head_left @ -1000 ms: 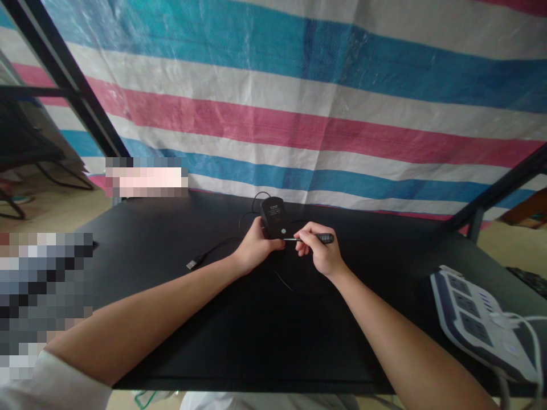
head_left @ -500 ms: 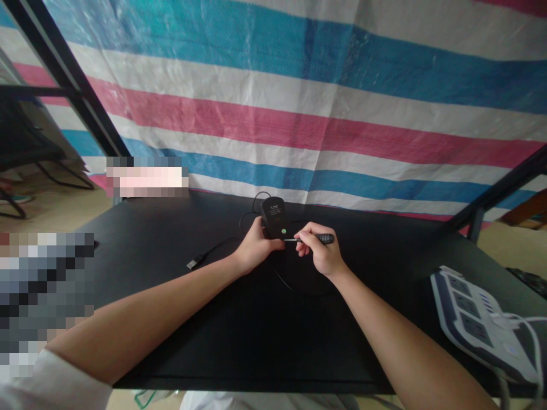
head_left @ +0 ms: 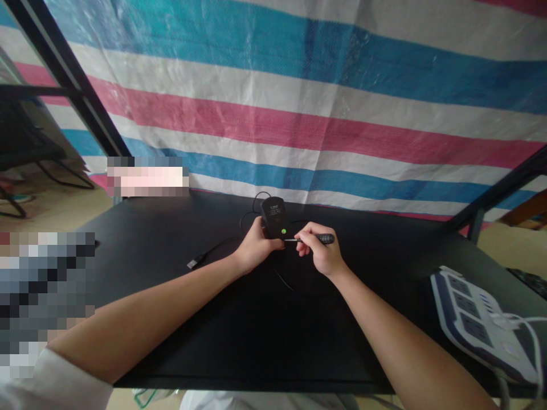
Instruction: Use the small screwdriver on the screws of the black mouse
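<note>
My left hand (head_left: 255, 245) is closed around a black computer mouse (head_left: 273, 213), its underside with printed text and a small green round sticker turned toward me. In my right hand (head_left: 321, 250) is a screwdriver (head_left: 325, 238) with a black handle. Its thin metal shaft points left, and the tip meets the near end of the mouse by my left thumb; the exact contact is hidden. The mouse's black cable loops on the table, and its USB plug (head_left: 195, 262) lies to the left of my left hand.
A black table (head_left: 239, 336) spans the view. On its right side lies a white and dark blue power strip (head_left: 478, 319) with white cables. Behind rises a striped plastic sheet (head_left: 299, 125) on a black frame (head_left: 81, 108). Blurred-out patches cover items at the left.
</note>
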Motion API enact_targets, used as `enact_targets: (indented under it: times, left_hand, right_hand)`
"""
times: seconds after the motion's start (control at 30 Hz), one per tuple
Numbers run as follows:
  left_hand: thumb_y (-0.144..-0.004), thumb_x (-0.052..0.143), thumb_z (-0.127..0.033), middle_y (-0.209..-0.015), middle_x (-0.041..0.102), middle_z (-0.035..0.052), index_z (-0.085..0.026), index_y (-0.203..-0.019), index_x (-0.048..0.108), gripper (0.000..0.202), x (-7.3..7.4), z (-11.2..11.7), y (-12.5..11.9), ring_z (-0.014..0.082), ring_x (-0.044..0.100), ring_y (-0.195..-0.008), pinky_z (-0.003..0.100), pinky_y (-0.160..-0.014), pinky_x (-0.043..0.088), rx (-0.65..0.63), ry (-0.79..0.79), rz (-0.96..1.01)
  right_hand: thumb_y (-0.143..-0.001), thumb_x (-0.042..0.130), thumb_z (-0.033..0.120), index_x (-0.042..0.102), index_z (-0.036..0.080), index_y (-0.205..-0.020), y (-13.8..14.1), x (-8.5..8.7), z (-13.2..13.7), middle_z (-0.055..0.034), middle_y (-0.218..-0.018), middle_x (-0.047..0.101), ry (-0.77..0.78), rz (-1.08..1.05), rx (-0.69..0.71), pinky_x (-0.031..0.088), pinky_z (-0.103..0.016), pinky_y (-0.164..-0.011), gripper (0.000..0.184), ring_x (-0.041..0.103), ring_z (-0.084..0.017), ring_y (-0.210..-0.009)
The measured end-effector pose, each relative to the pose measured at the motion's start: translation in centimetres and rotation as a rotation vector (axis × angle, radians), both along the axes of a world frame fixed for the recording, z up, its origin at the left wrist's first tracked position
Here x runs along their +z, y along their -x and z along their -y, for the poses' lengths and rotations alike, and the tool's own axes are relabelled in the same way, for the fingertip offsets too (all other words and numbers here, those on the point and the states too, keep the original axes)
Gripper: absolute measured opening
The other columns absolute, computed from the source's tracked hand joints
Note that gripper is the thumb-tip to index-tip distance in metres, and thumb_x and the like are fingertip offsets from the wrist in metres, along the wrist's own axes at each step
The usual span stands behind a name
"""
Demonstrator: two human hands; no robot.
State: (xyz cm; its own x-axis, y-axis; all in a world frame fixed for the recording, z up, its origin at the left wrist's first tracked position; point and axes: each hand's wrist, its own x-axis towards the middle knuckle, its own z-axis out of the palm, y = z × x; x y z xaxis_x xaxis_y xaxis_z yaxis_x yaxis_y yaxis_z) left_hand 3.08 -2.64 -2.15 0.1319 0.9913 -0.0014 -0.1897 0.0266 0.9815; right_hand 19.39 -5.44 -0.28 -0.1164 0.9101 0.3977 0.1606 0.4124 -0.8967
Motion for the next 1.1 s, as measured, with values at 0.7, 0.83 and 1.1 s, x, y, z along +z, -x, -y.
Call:
enact_targets:
  times: [0.7,0.83,1.1]
  left_hand:
    - [-0.051,0.073,-0.002,-0.086,0.065,0.0014,-0.017,-0.101,0.047,0.059,0.11,0.01,0.01,0.0190,0.065,-0.078,0.034,-0.071,0.057,0.002,0.012,0.009]
    - [-0.051,0.073,-0.001,-0.084,0.065,0.0001,-0.017,-0.101,0.046,0.059,0.05,-0.04,-0.07,0.0179,0.065,-0.075,0.034,-0.071,0.057,0.016,0.020,0.008]
    - [-0.052,0.074,-0.002,-0.082,0.064,0.0000,-0.017,-0.099,0.046,0.057,0.14,0.05,-0.05,0.0177,0.064,-0.077,0.031,-0.071,0.055,0.048,-0.003,-0.067]
  right_hand:
    - [-0.082,0.055,0.040,0.058,0.019,-0.062,-0.09,-0.21,-0.01,0.0010,-0.052,0.060,-0.041,0.070,0.002,0.042,-0.024,-0.046,0.029,0.056,-0.011,-0.044]
    - [-0.080,0.056,0.037,0.058,0.020,-0.071,-0.01,-0.09,0.11,0.0022,-0.054,0.060,-0.124,0.164,-0.031,0.042,-0.024,-0.049,0.019,0.056,-0.012,-0.047]
    - [-0.072,0.058,0.027,0.048,0.022,-0.067,0.15,0.43,0.45,0.0076,-0.048,0.046,-0.202,0.239,-0.102,0.031,-0.023,-0.045,0.012,0.042,-0.008,-0.041]
